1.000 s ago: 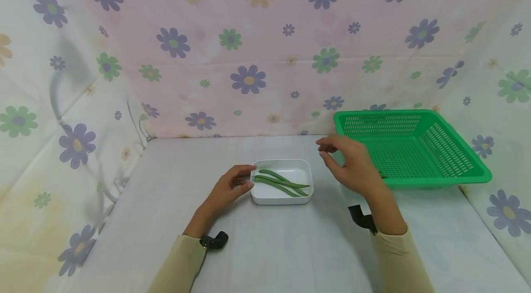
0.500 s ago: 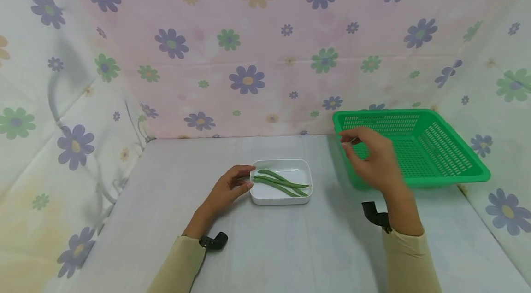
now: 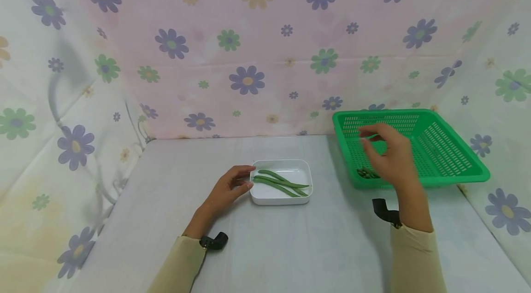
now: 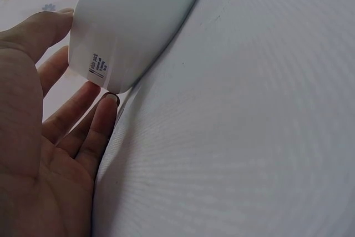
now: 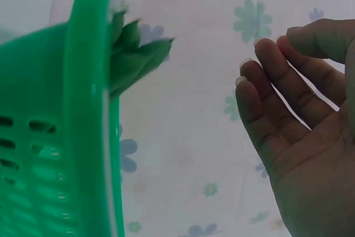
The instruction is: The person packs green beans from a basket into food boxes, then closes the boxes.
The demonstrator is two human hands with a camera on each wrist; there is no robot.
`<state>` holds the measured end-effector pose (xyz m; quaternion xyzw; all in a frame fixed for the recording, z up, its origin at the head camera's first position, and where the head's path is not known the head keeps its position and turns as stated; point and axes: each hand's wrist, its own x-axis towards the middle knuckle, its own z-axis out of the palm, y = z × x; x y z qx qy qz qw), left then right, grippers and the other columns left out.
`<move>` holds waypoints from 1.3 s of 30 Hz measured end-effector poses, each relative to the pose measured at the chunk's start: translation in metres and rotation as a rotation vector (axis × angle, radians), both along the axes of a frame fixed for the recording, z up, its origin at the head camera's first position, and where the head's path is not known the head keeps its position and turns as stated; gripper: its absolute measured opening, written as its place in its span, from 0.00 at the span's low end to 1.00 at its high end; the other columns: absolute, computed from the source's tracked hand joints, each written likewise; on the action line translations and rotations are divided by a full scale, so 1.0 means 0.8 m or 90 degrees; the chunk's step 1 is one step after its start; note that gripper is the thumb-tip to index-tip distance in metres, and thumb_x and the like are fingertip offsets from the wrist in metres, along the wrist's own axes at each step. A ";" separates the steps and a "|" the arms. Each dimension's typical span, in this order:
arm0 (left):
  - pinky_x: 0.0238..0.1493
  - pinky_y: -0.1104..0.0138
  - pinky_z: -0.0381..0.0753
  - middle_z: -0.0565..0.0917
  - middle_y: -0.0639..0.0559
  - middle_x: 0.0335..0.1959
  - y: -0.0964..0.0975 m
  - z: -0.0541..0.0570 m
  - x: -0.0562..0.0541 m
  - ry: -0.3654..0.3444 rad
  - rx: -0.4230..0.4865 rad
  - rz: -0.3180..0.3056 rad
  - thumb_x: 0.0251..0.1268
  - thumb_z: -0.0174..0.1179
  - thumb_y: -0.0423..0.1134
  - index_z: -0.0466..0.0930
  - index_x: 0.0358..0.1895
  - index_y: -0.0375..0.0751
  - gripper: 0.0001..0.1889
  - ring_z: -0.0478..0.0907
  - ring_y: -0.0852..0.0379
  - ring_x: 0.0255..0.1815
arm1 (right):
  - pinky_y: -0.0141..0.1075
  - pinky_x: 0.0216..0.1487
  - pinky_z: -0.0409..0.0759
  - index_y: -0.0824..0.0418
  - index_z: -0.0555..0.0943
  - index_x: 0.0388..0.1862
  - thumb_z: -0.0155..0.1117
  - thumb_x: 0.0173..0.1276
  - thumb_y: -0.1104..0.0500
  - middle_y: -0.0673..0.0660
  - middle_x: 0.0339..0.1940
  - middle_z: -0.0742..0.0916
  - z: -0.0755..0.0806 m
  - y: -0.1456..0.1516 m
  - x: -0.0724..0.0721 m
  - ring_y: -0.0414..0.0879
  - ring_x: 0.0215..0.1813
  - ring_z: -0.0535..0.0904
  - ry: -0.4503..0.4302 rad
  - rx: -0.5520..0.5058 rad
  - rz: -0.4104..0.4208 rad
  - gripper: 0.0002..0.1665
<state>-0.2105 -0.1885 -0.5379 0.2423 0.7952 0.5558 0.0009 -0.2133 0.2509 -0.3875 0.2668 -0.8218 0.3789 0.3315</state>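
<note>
The white rectangular dish (image 3: 280, 201) stands on the table with several slim green beans (image 3: 282, 181) lying in it. My left hand (image 3: 227, 190) rests against the dish's left end, its thumb and fingertips touching the outer wall, as the left wrist view also shows. To the right, my right hand (image 3: 392, 155) hovers over the near left part of the green plastic basket (image 3: 452, 179), with loosely bent fingers and nothing between them. Pointed green pods (image 5: 136, 56) show at the basket's rim in the right wrist view; their dark tips appear near the basket's front left corner in the head view.
A white cloth (image 3: 199, 150) covers the table. Flowered curtain (image 3: 265, 53) hangs behind and on both sides. The basket, with slotted walls and a raised rim, stands at the back right near the side curtain.
My right hand has moved rightward from beside the basket's left rim to over its inside, uncovering the pods at the front left corner. The left hand and dish have stayed in place.
</note>
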 end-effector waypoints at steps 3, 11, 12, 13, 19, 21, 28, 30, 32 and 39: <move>0.67 0.57 0.82 0.77 0.51 0.73 0.000 0.000 0.000 0.004 0.001 -0.001 0.76 0.66 0.35 0.75 0.73 0.48 0.26 0.76 0.46 0.72 | 0.23 0.53 0.80 0.70 0.85 0.55 0.66 0.67 0.79 0.61 0.46 0.90 -0.006 0.011 -0.001 0.35 0.48 0.83 -0.029 0.006 -0.007 0.18; 0.68 0.58 0.81 0.77 0.51 0.73 0.000 0.003 0.001 -0.006 -0.001 0.002 0.76 0.66 0.35 0.75 0.74 0.49 0.26 0.76 0.46 0.73 | 0.29 0.53 0.78 0.66 0.83 0.61 0.61 0.75 0.73 0.61 0.52 0.89 -0.017 0.033 -0.002 0.54 0.52 0.84 -0.165 0.087 -0.026 0.18; 0.68 0.58 0.81 0.77 0.51 0.73 0.000 0.004 0.002 -0.008 -0.003 0.003 0.76 0.66 0.36 0.75 0.74 0.49 0.26 0.76 0.46 0.73 | 0.35 0.54 0.79 0.66 0.83 0.62 0.60 0.76 0.72 0.62 0.53 0.89 -0.018 0.035 -0.001 0.57 0.54 0.84 -0.188 0.098 -0.024 0.18; 0.68 0.59 0.81 0.77 0.51 0.73 0.000 0.004 0.002 -0.009 -0.005 0.005 0.76 0.67 0.36 0.75 0.74 0.49 0.26 0.76 0.46 0.73 | 0.41 0.56 0.80 0.66 0.82 0.62 0.59 0.77 0.72 0.63 0.54 0.88 -0.019 0.037 -0.001 0.59 0.55 0.84 -0.213 0.106 -0.019 0.18; 0.69 0.58 0.81 0.76 0.52 0.74 0.000 0.006 0.003 -0.009 -0.013 0.010 0.77 0.67 0.37 0.75 0.74 0.51 0.26 0.75 0.47 0.73 | 0.65 0.58 0.79 0.68 0.80 0.65 0.55 0.79 0.71 0.69 0.59 0.86 -0.024 0.046 -0.004 0.68 0.62 0.80 -0.325 0.139 0.010 0.18; 0.69 0.58 0.81 0.76 0.52 0.73 0.000 0.006 0.003 -0.009 -0.013 0.010 0.77 0.67 0.37 0.75 0.74 0.51 0.26 0.75 0.47 0.73 | 0.66 0.60 0.78 0.70 0.80 0.65 0.56 0.79 0.71 0.70 0.59 0.86 -0.027 0.048 -0.006 0.68 0.63 0.80 -0.348 0.151 0.017 0.19; 0.68 0.57 0.81 0.77 0.52 0.73 0.001 0.004 0.001 -0.010 -0.005 0.002 0.76 0.67 0.36 0.75 0.74 0.50 0.26 0.76 0.47 0.73 | 0.67 0.63 0.78 0.73 0.81 0.63 0.55 0.77 0.73 0.70 0.59 0.87 -0.034 0.048 -0.012 0.70 0.64 0.80 -0.415 0.206 0.035 0.19; 0.68 0.56 0.81 0.77 0.52 0.73 0.001 0.003 0.001 -0.009 -0.004 0.003 0.76 0.67 0.36 0.75 0.73 0.50 0.26 0.76 0.47 0.73 | 0.66 0.64 0.78 0.73 0.82 0.62 0.54 0.78 0.73 0.69 0.59 0.87 -0.035 0.047 -0.012 0.69 0.64 0.80 -0.431 0.214 0.037 0.19; 0.68 0.56 0.81 0.77 0.52 0.73 0.000 0.002 0.000 -0.009 -0.005 0.004 0.76 0.67 0.36 0.75 0.73 0.50 0.26 0.76 0.47 0.72 | 0.66 0.64 0.78 0.71 0.83 0.62 0.51 0.78 0.73 0.68 0.59 0.87 -0.036 0.046 -0.012 0.68 0.64 0.80 -0.443 0.219 0.036 0.19; 0.68 0.57 0.81 0.77 0.54 0.73 0.000 0.001 0.000 -0.016 -0.010 0.009 0.76 0.67 0.38 0.75 0.74 0.53 0.26 0.76 0.49 0.73 | 0.63 0.63 0.79 0.68 0.84 0.62 0.40 0.64 0.79 0.66 0.58 0.88 -0.037 0.050 -0.012 0.63 0.62 0.82 -0.490 0.244 0.055 0.34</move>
